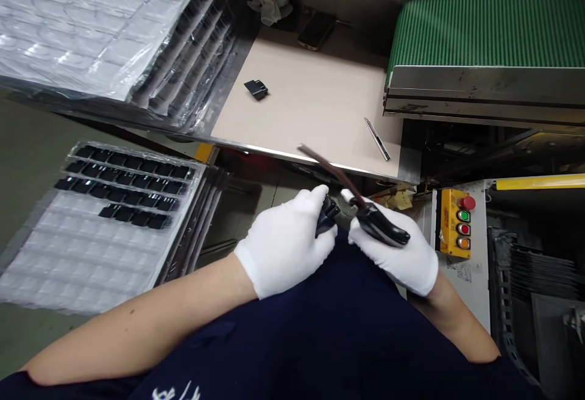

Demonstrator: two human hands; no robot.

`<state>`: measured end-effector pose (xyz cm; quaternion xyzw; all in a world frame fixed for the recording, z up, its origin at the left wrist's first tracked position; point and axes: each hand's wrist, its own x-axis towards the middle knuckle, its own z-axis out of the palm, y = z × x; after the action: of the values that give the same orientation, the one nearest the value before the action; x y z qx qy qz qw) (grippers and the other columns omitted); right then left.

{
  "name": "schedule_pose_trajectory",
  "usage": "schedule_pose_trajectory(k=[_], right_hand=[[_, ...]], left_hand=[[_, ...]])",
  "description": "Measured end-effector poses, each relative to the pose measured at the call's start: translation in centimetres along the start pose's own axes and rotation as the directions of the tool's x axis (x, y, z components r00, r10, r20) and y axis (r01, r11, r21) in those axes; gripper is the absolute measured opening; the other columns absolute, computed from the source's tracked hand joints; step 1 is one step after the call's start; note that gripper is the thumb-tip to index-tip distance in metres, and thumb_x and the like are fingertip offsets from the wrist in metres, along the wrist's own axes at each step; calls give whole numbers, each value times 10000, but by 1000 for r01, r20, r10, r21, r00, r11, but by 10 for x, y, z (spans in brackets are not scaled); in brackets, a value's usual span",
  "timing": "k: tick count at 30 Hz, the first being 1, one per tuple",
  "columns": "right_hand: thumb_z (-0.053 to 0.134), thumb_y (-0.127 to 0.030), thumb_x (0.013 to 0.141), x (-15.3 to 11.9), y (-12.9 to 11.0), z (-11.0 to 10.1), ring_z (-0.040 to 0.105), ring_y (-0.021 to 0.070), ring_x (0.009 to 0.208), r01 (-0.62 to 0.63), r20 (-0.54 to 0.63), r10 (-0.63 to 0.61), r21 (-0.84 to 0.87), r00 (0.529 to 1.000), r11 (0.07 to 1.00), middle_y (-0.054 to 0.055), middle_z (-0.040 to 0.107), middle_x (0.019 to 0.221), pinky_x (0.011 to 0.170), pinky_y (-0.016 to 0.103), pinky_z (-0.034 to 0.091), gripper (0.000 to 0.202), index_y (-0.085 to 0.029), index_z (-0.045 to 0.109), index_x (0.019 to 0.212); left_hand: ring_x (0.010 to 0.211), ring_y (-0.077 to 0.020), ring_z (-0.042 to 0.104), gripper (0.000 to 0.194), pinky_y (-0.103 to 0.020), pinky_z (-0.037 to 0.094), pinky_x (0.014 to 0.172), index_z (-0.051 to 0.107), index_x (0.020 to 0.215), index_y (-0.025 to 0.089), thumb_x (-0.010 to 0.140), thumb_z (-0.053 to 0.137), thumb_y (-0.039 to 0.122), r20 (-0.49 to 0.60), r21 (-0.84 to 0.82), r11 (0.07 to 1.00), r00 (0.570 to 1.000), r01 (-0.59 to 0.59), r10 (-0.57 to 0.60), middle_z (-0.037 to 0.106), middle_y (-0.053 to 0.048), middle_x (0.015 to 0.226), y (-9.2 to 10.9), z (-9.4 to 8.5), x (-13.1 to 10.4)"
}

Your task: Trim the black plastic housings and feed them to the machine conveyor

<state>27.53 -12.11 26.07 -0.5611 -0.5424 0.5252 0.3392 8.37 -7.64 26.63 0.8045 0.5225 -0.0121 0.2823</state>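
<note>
My left hand point(292, 238), in a white glove, is closed on a small black plastic part point(326, 214), pinched between thumb and fingers. In my right hand point(400, 247), also gloved in white, lies a knife-like tool point(381, 226) with a glossy black handle. Its long, thin, brownish blade points up and left, over the front edge of the table. The two hands are close together in front of my body, and the tool appears apart from the part. On the beige tabletop point(306, 101) are another black part point(256, 89) and a slim silver cutter point(377, 139).
Stacked clear trays point(82, 34) stand at upper left. Below them, another tray stack point(82, 247) holds rows of black parts. A phone point(317, 30) lies at the table's back. To the right are a green conveyor belt point(489, 34) and a yellow button box point(450, 223).
</note>
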Motion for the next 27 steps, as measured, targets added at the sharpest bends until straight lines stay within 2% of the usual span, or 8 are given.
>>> schedule_pose_trajectory(k=[3, 6, 8, 12, 15, 19, 24, 27], right_hand=[[677, -243, 870, -3, -3, -5, 711, 214, 900, -22, -35, 20, -39, 999, 999, 22, 756, 925, 895, 355, 575, 117, -215, 743, 963], [675, -242, 868, -5, -8, -9, 684, 177, 759, -17, 36, 17, -4, 999, 1000, 10, 721, 795, 766, 312, 578, 78, -192, 719, 827], [680, -234, 863, -6, -10, -9, 682, 168, 761, -9, 103, 3, 59, 995, 998, 5, 712, 788, 760, 295, 574, 74, -185, 731, 886], [687, -146, 830, -5, -10, -6, 696, 171, 842, -7, 220, -21, 126, 975, 992, 1, 733, 879, 830, 290, 564, 342, -199, 704, 1167], [694, -119, 806, -4, -8, -4, 700, 188, 899, -1, 263, -30, 119, 964, 993, 10, 739, 958, 843, 295, 563, 313, -200, 725, 1107], [718, -221, 832, -4, -7, -5, 696, 186, 838, 5, 139, -19, 99, 990, 995, 2, 713, 819, 861, 314, 565, 82, -198, 738, 908], [725, -277, 841, -9, -6, -12, 689, 187, 778, 8, 1, -8, 75, 1000, 997, 2, 708, 787, 834, 346, 573, 302, -207, 720, 1135], [722, -326, 852, -16, 1, -19, 684, 180, 771, -40, -60, 41, 30, 997, 999, 7, 722, 821, 785, 323, 574, 333, -226, 714, 1170]], left_hand=[[1085, -336, 648, 558, -470, 517, 928, 466, 1388, 227, 882, 521, 454, 43, -223, 975, 999, 20, -11, 640, -93, 1278, -2, -4, -1], [1136, -278, 622, 433, -413, 475, 1014, 552, 1299, 245, 896, 549, 402, 85, -528, 849, 994, -13, 68, 666, -49, 1242, -5, -5, -2], [1031, -251, 653, 377, -388, 502, 958, 584, 1252, 232, 908, 558, 382, 123, -659, 752, 987, 3, 105, 697, -46, 1149, -7, -3, -3], [708, -179, 627, 346, -325, 530, 695, 594, 1204, 211, 885, 605, 343, 231, -786, 606, 967, 122, 104, 704, -33, 956, -8, -1, -5], [648, -148, 576, 284, -285, 494, 601, 594, 1110, 190, 875, 620, 347, 328, -851, 476, 933, 223, 149, 661, -16, 860, -8, -1, -7], [596, -135, 554, 260, -272, 475, 573, 571, 935, 166, 854, 643, 402, 421, -873, 361, 881, 329, 216, 580, 15, 717, -8, -4, -6], [572, -138, 572, 268, -283, 460, 572, 558, 863, 154, 838, 628, 412, 437, -869, 357, 870, 342, 230, 608, -16, 730, -9, -7, -7], [584, -145, 579, 307, -299, 469, 588, 579, 932, 147, 831, 631, 433, 432, -867, 363, 877, 340, 210, 626, -31, 759, -12, -8, -10]])
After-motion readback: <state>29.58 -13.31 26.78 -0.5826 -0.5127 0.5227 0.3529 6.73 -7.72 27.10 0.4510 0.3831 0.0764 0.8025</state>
